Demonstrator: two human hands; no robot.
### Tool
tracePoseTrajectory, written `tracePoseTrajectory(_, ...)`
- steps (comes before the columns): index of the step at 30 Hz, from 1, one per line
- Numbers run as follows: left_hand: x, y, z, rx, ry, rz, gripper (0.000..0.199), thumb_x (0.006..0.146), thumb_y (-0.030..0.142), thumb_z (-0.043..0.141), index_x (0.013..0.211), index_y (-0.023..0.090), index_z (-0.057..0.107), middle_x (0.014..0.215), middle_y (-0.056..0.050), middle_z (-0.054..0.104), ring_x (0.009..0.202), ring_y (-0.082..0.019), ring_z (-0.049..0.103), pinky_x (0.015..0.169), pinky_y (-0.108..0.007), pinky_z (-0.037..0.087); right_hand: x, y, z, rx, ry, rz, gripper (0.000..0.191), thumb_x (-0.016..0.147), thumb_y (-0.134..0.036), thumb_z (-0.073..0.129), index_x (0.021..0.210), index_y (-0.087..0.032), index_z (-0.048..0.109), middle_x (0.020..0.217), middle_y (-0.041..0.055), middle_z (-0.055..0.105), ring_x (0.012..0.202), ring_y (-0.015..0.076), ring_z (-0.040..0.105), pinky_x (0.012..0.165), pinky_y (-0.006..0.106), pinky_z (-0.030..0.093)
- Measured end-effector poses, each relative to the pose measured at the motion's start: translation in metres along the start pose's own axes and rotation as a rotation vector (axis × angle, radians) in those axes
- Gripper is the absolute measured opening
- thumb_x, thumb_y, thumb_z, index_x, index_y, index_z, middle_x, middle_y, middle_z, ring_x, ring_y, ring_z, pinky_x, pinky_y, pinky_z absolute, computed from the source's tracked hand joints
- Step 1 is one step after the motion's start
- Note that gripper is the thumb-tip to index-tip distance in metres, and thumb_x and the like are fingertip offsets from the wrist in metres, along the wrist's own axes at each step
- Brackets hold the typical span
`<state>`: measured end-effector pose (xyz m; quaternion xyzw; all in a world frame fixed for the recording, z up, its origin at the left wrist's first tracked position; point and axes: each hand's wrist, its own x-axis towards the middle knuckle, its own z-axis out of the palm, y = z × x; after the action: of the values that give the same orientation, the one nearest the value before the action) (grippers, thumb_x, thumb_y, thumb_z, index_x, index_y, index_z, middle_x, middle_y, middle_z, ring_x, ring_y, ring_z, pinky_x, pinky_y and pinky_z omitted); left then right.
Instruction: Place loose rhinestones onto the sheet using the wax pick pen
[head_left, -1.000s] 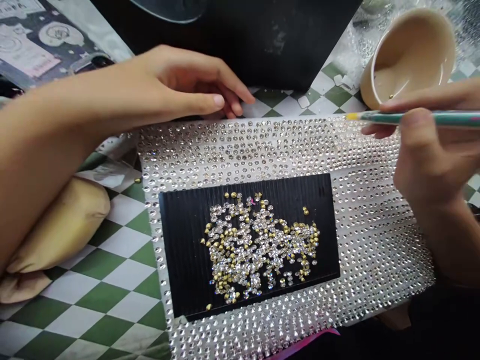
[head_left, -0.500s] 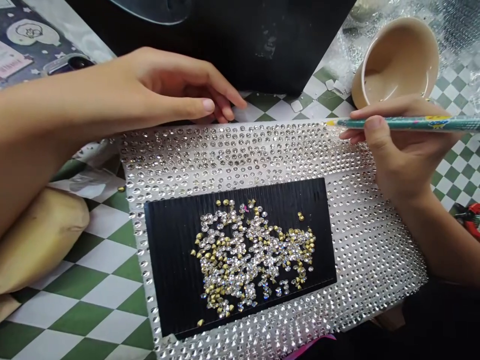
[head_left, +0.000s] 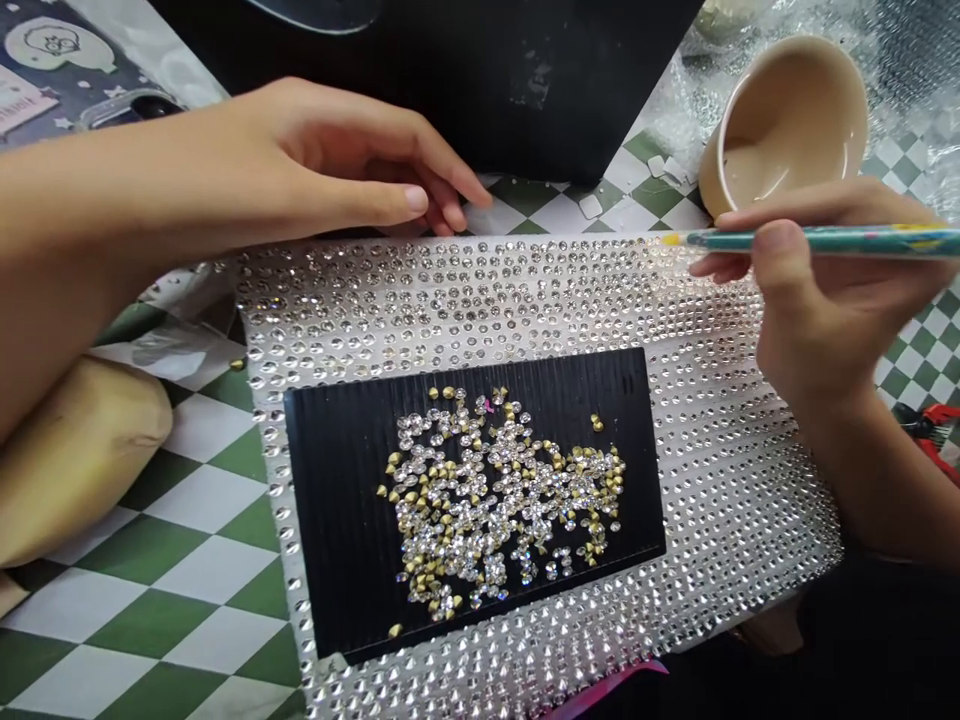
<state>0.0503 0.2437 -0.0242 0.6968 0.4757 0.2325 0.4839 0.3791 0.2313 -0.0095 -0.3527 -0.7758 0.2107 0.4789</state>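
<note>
My right hand (head_left: 832,280) grips a teal pen-like stick (head_left: 847,241) with a yellow tip, which points left near the top edge of a white sheet (head_left: 720,420) covered in rows of clear rhinestones. Fingers slightly apart, my left hand (head_left: 352,170) rests by the sheet's far edge at the upper left and holds nothing. On the sheet lies a black ridged tray (head_left: 345,520), slightly tilted in view. Loose rhinestones (head_left: 487,510), clear on one side and gold on the other, are spread over its middle.
A black box (head_left: 465,90) stands behind the sheet. At the upper right a beige cup (head_left: 795,120) lies tipped beside bubble wrap (head_left: 900,60). A yellowish object (head_left: 82,450) is at the left on the green-and-white checked cloth (head_left: 202,580). Red-handled pliers (head_left: 937,435) lie far right.
My right hand and the stick have shifted slightly right, the tip moving off the stones at the sheet's top edge. My left hand looks the same; the whole view has shifted a little.
</note>
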Motion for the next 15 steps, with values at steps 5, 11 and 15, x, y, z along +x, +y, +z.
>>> tracePoseTrajectory(5, 0.002, -0.007, -0.006, 0.088, 0.001, 0.064, 0.059, 0.079, 0.060, 0.068, 0.116, 0.015, 0.072, 0.103, -0.004, 0.071, 0.104, -0.033, 0.068, 0.103, -0.070, 0.043, -0.010, -0.057, -0.012, -0.089, -0.599, 0.033, 0.014, 0.093, -0.027, 0.067, 0.103, -0.023, 0.075, 0.083, 0.0002, 0.076, 0.071, 0.0092, 0.070, 0.062, 0.024, 0.058)
tracePoseTrajectory(11, 0.002, -0.016, -0.010, 0.068, -0.012, 0.111, 0.055, 0.081, 0.054, 0.069, 0.117, 0.013, 0.071, 0.103, -0.005, 0.069, 0.104, -0.034, 0.067, 0.097, -0.071, 0.045, -0.017, -0.055, 0.005, 0.082, -0.771, -0.090, 0.020, 0.100, -0.029, 0.054, 0.098, -0.019, 0.071, 0.073, 0.0005, 0.071, 0.069, 0.0090, 0.069, 0.060, 0.023, 0.058)
tracePoseTrajectory(15, -0.001, -0.013, -0.006, 0.055, 0.002, 0.091, 0.047, 0.082, 0.044, 0.065, 0.119, 0.014, 0.070, 0.104, -0.004, 0.069, 0.111, -0.036, 0.065, 0.102, -0.073, 0.040, -0.016, -0.051, 0.008, 0.169, -0.759, -0.163, 0.012, 0.096, -0.021, 0.059, 0.096, -0.015, 0.070, 0.071, 0.0018, 0.071, 0.067, 0.0097, 0.068, 0.060, 0.025, 0.058)
